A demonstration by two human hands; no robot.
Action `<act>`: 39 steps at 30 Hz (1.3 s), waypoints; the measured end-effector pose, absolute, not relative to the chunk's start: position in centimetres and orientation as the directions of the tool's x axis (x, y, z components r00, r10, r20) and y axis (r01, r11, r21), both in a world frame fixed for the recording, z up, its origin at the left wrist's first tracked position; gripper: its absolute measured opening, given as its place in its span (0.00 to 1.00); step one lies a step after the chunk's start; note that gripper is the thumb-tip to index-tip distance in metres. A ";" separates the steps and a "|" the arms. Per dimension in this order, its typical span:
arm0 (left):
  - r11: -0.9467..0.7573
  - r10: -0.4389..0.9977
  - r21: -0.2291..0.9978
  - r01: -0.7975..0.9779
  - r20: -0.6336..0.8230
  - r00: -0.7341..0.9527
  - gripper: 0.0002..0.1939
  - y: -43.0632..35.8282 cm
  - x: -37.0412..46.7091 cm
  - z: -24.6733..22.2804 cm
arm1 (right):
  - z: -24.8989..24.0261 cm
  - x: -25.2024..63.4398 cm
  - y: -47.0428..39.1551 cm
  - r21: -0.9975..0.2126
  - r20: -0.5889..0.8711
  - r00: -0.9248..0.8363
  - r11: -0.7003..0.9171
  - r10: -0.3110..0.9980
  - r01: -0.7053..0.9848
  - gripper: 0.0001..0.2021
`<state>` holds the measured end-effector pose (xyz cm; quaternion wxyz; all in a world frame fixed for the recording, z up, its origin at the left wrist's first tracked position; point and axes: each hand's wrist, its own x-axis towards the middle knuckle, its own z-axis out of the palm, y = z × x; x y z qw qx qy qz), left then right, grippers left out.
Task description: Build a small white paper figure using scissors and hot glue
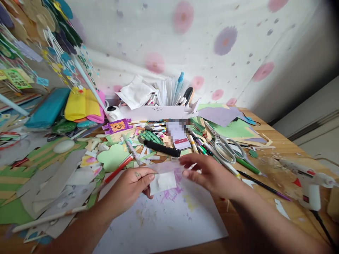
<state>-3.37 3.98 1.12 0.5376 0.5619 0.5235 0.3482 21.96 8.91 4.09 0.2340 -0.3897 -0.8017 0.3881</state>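
Observation:
My left hand (139, 180) pinches the left edge of a small white paper piece (166, 181) between thumb and fingers. A see-through film (168, 165) rises from the far side of that piece; whether the two are joined I cannot tell. At the film's right end is my right hand (205, 171), its fingers curved and apart from the thumb, slightly blurred. No firm grip on the film shows there. Beneath both hands lies a large white sheet (164, 225) with purple and yellow marks.
Scissors (225, 148), a black marker (162, 148), a phone (178, 135) and many pens crowd the table beyond my hands. A glue gun (308, 180) with a cord lies at right. Paper scraps (53, 176) cover the left. A white box (156, 112) stands at the back.

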 end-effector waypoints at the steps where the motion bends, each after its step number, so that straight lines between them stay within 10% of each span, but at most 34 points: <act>1: 0.105 0.966 0.972 0.212 -0.150 0.208 0.12 3.9 -3.4 1.1 | 3.8 20.5 8.3 -0.870 0.033 -0.631 0.333 0.775 0.363 0.15; 6: -0.072 0.985 0.934 0.349 0.012 0.171 0.11 3.7 -3.5 1.4 | -0.1 17.1 7.2 -0.991 0.088 -0.491 0.127 0.867 0.048 0.15; 14: -0.365 0.931 0.836 0.410 0.330 0.156 0.08 3.5 -2.0 1.9 | 0.0 18.4 6.9 -0.710 0.585 -0.401 0.685 0.704 0.166 0.13; 25: -0.440 0.860 0.680 0.587 0.506 0.058 0.07 3.7 -2.7 1.2 | 1.1 20.9 9.2 -0.492 0.715 -0.417 0.828 0.561 0.270 0.10; 33: -0.574 0.772 0.525 0.628 0.602 0.202 0.30 3.0 -2.0 0.7 | 1.5 20.2 7.9 -0.522 0.698 -0.488 0.839 0.525 0.156 0.07; 39: -0.645 0.721 0.458 0.611 0.630 0.289 0.12 2.6 -1.4 1.7 | 0.9 19.2 7.3 -0.561 0.677 -0.517 0.822 0.524 0.099 0.06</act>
